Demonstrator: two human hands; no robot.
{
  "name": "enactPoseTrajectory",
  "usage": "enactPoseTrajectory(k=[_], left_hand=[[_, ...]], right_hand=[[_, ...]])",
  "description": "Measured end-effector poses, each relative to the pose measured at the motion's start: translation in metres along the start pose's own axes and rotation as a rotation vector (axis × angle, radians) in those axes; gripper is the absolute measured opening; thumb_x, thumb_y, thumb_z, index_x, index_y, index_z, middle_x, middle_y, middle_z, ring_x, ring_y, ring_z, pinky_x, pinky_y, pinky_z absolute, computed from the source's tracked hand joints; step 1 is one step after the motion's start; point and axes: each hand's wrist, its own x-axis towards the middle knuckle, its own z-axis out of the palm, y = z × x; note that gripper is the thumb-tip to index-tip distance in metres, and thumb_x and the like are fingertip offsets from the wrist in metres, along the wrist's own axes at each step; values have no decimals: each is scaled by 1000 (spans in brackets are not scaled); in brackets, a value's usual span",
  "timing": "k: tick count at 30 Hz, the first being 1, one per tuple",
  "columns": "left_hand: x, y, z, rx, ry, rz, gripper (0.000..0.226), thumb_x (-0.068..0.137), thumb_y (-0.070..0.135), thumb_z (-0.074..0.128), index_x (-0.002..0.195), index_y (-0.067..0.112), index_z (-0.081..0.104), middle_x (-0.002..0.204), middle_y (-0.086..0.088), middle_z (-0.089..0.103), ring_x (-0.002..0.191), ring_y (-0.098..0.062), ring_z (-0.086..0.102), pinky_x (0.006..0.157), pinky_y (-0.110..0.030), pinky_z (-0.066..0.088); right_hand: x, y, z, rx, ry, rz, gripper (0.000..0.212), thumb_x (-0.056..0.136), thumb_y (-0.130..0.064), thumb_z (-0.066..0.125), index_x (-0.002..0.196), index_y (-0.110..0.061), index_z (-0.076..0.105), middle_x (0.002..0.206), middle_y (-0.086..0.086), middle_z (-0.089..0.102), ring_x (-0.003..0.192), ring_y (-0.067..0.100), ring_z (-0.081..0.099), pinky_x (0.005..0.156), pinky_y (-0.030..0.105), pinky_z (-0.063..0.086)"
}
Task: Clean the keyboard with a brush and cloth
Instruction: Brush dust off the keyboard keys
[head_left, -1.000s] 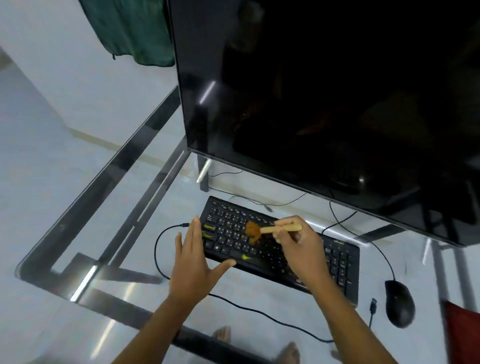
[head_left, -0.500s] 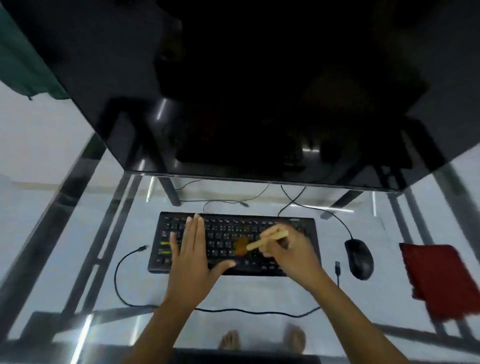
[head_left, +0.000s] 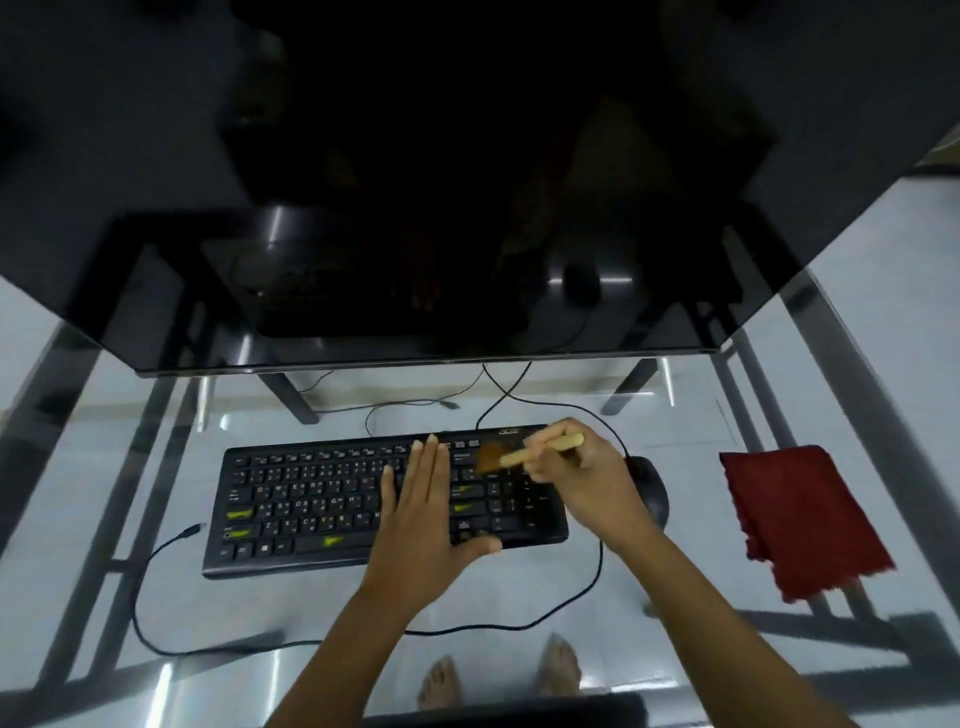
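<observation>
Keyboard (head_left: 311, 509) is lying flat on the glass table (head_left: 249, 613), just in front of the dark monitor (head_left: 467, 182). The left hand (head_left: 421, 514) is resting on the keyboard's middle keys, fingers straight and pressed together, thumb spread toward its near edge. The right hand (head_left: 582, 478) is pinching the wooden handle of the brush (head_left: 519, 456), its brown bristles sitting over the keyboard's far right keys. A mouse (head_left: 652, 491) is sitting just right of the keyboard, and the red cloth (head_left: 800, 519) is lying farther right, well apart.
</observation>
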Motion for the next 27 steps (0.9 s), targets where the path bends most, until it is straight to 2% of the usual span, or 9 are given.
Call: enactPoseTrajectory(k=[2,5,9,13,17,21,22,25,27], left_hand=[[2,3,3,-9,-11,-20,126,63,91,36,153,14,-7,159,2,-15,144,-13,-23,116,-44,-15],[3,4,6,-2,-17,-33,128,59,91,34,152,14,-9,157,4,-19,143,-12,-25,116,-42,-18],[1,0,8,19,-20,-28,127,60,91,33,153,13,-6,159,2,-16,145,-12,-21,118,-44,-12],[2,4,6,4,-13,-33,126,60,88,36,152,13,-6,157,4,-17,145,-12,-21,118,-43,-12],[1,6,3,18,-17,-43,126,63,82,49,153,12,-4,159,2,-14,145,-13,-19,118,-44,-11],[1,8,0,18,-23,-47,126,63,84,45,152,14,-10,158,3,-19,144,-12,-24,117,-41,-16],[0,8,1,21,-19,-46,126,62,84,43,152,14,-10,158,3,-19,144,-12,-24,117,-41,-16],[0,6,3,12,-15,-49,126,62,86,43,152,14,-8,159,3,-15,145,-11,-21,118,-42,-13],[0,5,4,15,-25,-45,126,62,84,47,152,14,-6,159,3,-14,145,-11,-20,118,-42,-12]], right_hand=[[-2,2,-7,-62,-8,-10,14,94,-8,60,87,-20,64,72,-16,70,73,-5,65,68,8,49],[-3,2,-21,-95,196,-101,14,93,-6,60,86,-17,64,78,-12,67,72,-10,60,63,2,42],[-15,9,-21,-150,-158,-99,14,93,-8,60,85,-18,64,81,-11,74,74,8,69,70,19,55],[-19,21,-30,-200,237,-196,17,91,-5,64,86,-22,65,80,-13,67,67,9,62,62,24,51],[-34,19,-21,-97,-115,-90,16,93,-2,59,83,-14,63,78,-8,76,72,9,69,68,26,56],[-29,23,-27,-200,267,-173,19,90,-5,63,83,-22,63,81,-8,66,71,9,60,62,21,46],[-30,21,-27,-153,265,-172,19,91,-4,62,82,-21,63,80,-8,68,69,9,61,60,22,47],[-37,11,-15,-24,-119,-31,20,92,-2,56,81,-17,62,72,-4,74,68,8,69,65,31,57],[-35,20,-16,-96,-99,-29,20,92,-4,58,79,-18,61,66,-6,71,67,4,68,64,22,53]])
